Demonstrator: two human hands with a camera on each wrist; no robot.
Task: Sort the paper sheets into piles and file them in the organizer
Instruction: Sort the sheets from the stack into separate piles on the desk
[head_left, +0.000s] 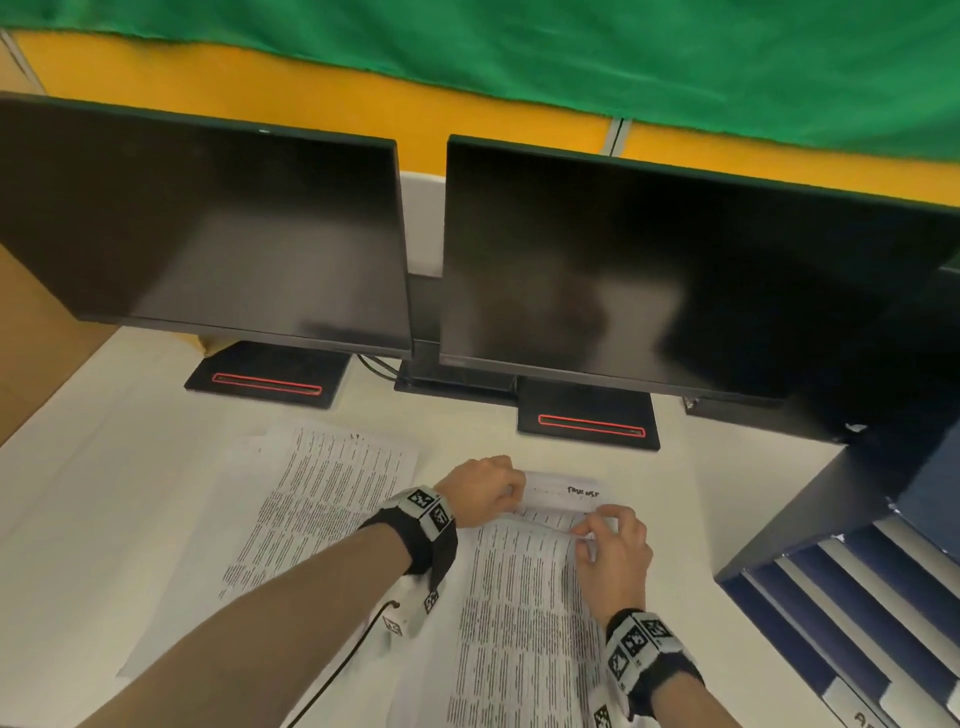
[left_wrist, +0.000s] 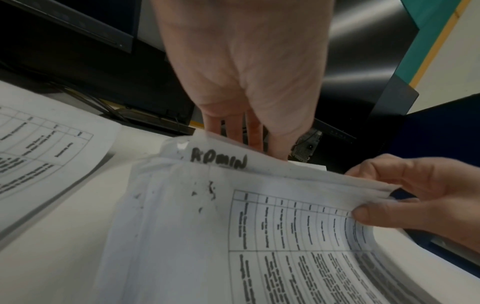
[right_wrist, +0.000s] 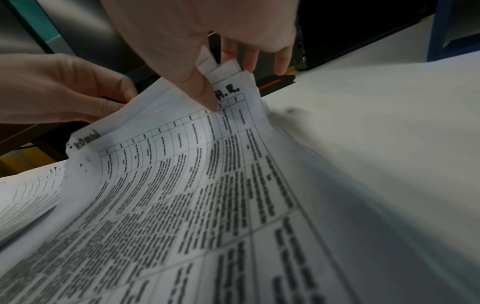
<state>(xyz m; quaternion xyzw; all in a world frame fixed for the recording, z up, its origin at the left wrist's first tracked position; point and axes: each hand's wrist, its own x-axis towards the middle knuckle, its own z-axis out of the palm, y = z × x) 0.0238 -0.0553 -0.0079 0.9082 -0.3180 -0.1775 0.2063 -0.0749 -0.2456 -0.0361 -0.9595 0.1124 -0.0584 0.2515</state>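
Sorting looks to be in its early-to-middle stretch, as I judge it: one spread of printed sheets (head_left: 322, 499) already lies on the white desk (head_left: 727, 499) at about 10 o'clock from the hands, while a thicker stack of tabled sheets (head_left: 519, 597) is under both hands at 6 o'clock in the head view, unsorted.

At the far end of that stack the right hand (head_left: 613, 551) pinches the lifted top corners between thumb (right_wrist: 205, 96) and fingers. The right wrist view shows several corners fanned apart there, the uppermost marked "H.R." by hand. The left hand (head_left: 480, 488) has its fingers curled around the far-left edge of the same lifted sheets, thumb on top. The left wrist view shows a sheet under the top one marked "ADMIN" (left_wrist: 218, 161). A flat sheet beyond the hands carries another handwritten label, too small to read. The hands seem to be leafing through labels to decide which pile each sheet belongs to.

Filing has hardly begun, as far as I can tell. The dark blue organizer (head_left: 810, 530) stands at 4 o'clock, its slanted shelves showing pale strips that may be papers or labels; I cannot tell which. Two dark monitors (head_left: 675, 270) stand at 12 o'clock.
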